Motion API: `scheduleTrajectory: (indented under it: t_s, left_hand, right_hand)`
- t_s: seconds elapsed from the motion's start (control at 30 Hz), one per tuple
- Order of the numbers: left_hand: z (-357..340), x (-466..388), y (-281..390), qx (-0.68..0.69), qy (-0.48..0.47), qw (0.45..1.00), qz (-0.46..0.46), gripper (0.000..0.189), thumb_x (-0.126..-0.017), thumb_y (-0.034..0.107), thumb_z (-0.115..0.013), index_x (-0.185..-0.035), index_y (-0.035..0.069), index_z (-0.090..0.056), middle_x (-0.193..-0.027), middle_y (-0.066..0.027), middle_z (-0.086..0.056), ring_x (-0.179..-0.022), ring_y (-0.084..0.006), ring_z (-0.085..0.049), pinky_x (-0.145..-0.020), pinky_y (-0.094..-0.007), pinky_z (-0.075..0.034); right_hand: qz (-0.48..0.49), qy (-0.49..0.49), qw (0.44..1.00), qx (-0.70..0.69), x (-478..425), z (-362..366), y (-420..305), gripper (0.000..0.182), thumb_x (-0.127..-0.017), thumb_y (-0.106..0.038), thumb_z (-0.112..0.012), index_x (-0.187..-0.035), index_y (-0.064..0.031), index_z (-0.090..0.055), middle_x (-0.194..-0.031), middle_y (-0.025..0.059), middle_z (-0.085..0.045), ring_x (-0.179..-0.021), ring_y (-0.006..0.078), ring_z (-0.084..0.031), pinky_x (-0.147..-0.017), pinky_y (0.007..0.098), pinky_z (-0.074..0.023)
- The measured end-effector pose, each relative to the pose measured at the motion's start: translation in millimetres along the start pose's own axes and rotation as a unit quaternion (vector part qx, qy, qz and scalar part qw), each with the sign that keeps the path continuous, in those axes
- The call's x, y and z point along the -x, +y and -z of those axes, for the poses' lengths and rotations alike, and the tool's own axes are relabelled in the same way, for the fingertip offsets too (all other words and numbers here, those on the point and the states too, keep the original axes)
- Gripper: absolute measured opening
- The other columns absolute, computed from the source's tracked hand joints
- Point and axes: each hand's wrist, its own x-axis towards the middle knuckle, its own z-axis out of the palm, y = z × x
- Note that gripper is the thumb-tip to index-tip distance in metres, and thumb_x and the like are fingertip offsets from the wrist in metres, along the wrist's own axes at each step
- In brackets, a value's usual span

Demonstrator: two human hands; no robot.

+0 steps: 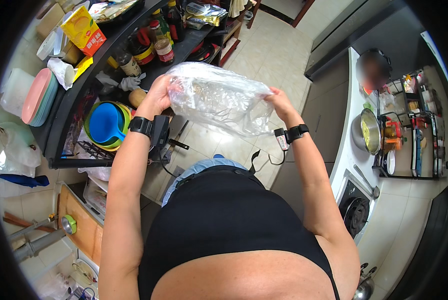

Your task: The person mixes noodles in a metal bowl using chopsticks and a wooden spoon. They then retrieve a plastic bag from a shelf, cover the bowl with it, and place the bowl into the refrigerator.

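A clear plastic bag (220, 99) is stretched out in front of me above the tiled floor, held by both hands. My left hand (159, 93) grips its left end, with the fingers partly hidden behind the film. At the right corner, my right hand (278, 100) pinches the bag between thumb and fingers. The film is crinkled and see-through, and only floor shows behind much of it. Both wrists wear black straps with small devices attached. Just left of my left hand stands a black shelf rack with bottles and a round brownish item (137, 98).
On the left rack (79, 93) sit a blue plastic scoop (105, 122) in green and yellow basins, stacked pastel dishes (40, 98) and sauce bottles (165, 50). The right white counter (342, 150) bears a steel bowl (366, 131) of yellowish food, a ladle (366, 182) and a gas burner (356, 216).
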Motion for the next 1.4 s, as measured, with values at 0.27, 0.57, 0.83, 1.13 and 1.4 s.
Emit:
scheduleTrajectory:
  t_s: [0.27, 0.57, 0.83, 1.13, 1.4]
  left_hand:
    - [39.9, 38.9, 2.0, -0.077, 0.124, 0.989, 0.016, 0.035, -0.098, 0.023, -0.041, -0.105, -0.003, -0.064, -0.095, -0.0127, -0.068, -0.063, -0.0152, -0.063, -0.056, -0.0287, -0.055]
    - [24.8, 217.7, -2.7, -0.069, 0.167, 0.970, -0.164, 0.040, -0.101, 0.025, -0.039, -0.120, -0.004, -0.058, -0.116, -0.0135, -0.064, -0.103, -0.0223, -0.064, -0.092, -0.0357, -0.053]
    - [18.7, 428.7, -51.4, -0.108, 0.442, 0.823, -0.341, 0.032, -0.096, 0.022, -0.054, -0.122, 0.003, -0.056, -0.112, -0.0075, -0.064, -0.103, -0.0193, -0.062, -0.084, -0.0339, -0.053]
    - [-62.5, 631.6, -138.0, -0.495, 0.687, 0.531, -0.021, 0.036, -0.075, 0.009, -0.074, -0.108, 0.002, -0.062, -0.107, -0.0060, -0.065, -0.100, -0.0175, -0.060, -0.089, -0.0324, -0.048]
    - [-81.6, 714.3, -313.5, -0.662, 0.689, 0.235, 0.179, 0.020, -0.075, 0.007, -0.056, -0.092, 0.011, -0.066, -0.093, 0.0007, -0.062, -0.104, -0.0150, -0.055, -0.115, -0.0407, -0.023]
  right_hand:
    - [-0.058, -0.165, 0.919, -0.352, -4.1, -34.2, -38.7, 0.002, -0.079, -0.007, -0.056, -0.077, -0.0064, -0.058, -0.078, 0.0026, -0.061, -0.067, 0.0167, -0.056, -0.077, 0.0371, -0.0508]
    - [-0.037, -0.362, 0.910, -0.196, -5.7, -166.9, -119.3, 0.040, -0.085, -0.023, -0.069, -0.117, -0.0004, -0.062, -0.088, 0.0007, -0.060, -0.079, 0.0112, -0.057, -0.079, 0.0343, -0.0523]
    - [-0.041, -0.594, 0.780, -0.192, 45.8, -353.0, -150.7, 0.036, -0.085, -0.012, -0.069, -0.117, -0.0003, -0.060, -0.109, 0.0075, -0.065, -0.097, 0.0188, -0.063, -0.084, 0.0341, -0.0513]
    - [-0.030, -0.713, 0.670, -0.207, 163.1, -568.9, -193.2, 0.025, -0.084, -0.004, -0.060, -0.109, 0.0025, -0.061, -0.104, 0.0128, -0.067, -0.097, 0.0224, -0.066, -0.086, 0.0344, -0.0518]
    - [0.307, -0.893, 0.330, 0.004, 356.2, -658.8, -179.6, 0.045, -0.068, 0.008, -0.055, -0.111, -0.0052, -0.057, -0.102, 0.0043, -0.064, -0.099, 0.0177, -0.059, -0.088, 0.0289, -0.0458]
